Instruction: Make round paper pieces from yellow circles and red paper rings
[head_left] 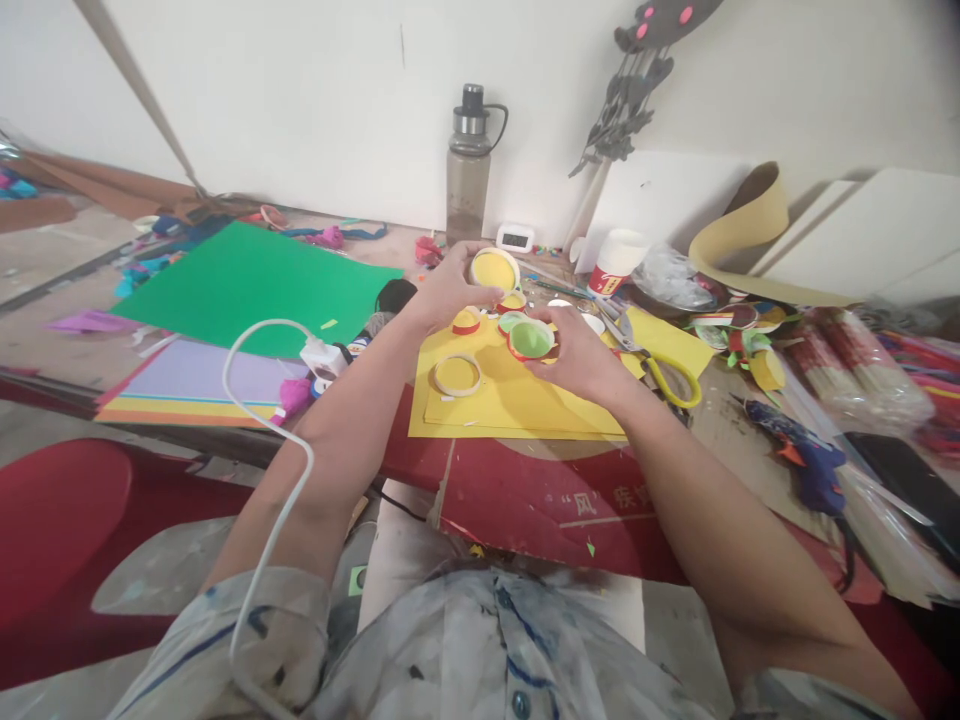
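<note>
My left hand point(454, 283) is closed round a shallow round paper cup piece point(494, 269) with a yellow inside and a pale rim, held up over the yellow paper. In my right hand point(576, 350) is a cut paper cup point(531, 340) with a green inside and a red outer edge, tilted toward me. Between the hands lie smaller round pieces, one yellow with a red side point(511, 301) and another orange and red point(466, 320). A pale ring point(457, 375) rests flat on the yellow paper point(517, 405), left of my right hand.
Yellow-handled scissors point(675, 383) and a blue glue gun point(814, 465) lie to the right. Green paper point(259, 280) spreads at the left, beside stacked coloured sheets point(195, 378). Behind stand a bottle point(468, 175), a small digital clock point(515, 238) and a paper cup point(616, 262). A white cable point(300, 450) crosses my left arm.
</note>
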